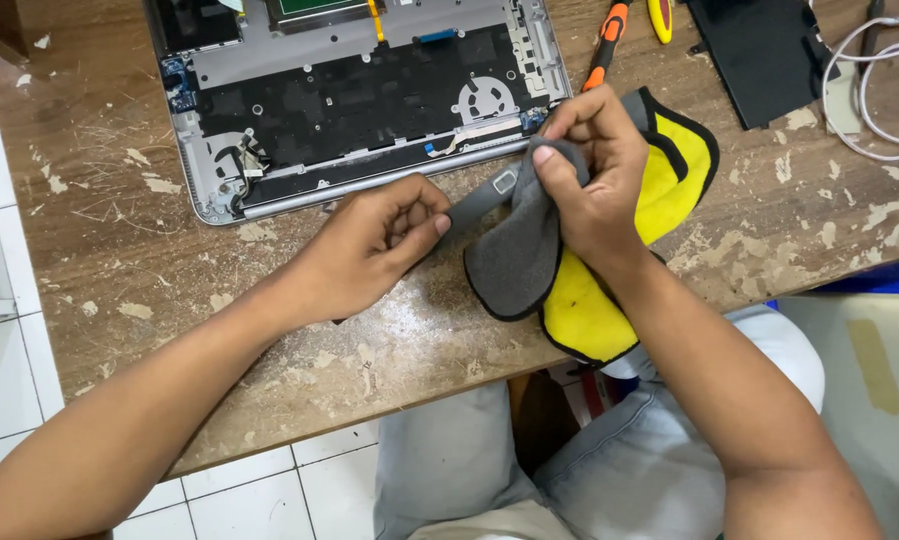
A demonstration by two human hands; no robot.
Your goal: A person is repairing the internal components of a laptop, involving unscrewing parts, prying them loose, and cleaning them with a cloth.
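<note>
Left hand (375,245) pinches one grey strip part (482,198); right hand (595,170) pinches one grey-and-yellow cloth (590,250) around it, above the wooden surface (150,260); one opened laptop (360,95), two screwdrivers (610,35) behind.

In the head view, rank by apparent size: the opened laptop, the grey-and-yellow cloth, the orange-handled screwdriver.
1. opened laptop, largest, though partly cut off by the frame.
2. grey-and-yellow cloth.
3. orange-handled screwdriver, smallest; only part shows.

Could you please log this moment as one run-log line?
left hand: holds grey strip | right hand: rubs it with cloth | opened laptop behind
</note>
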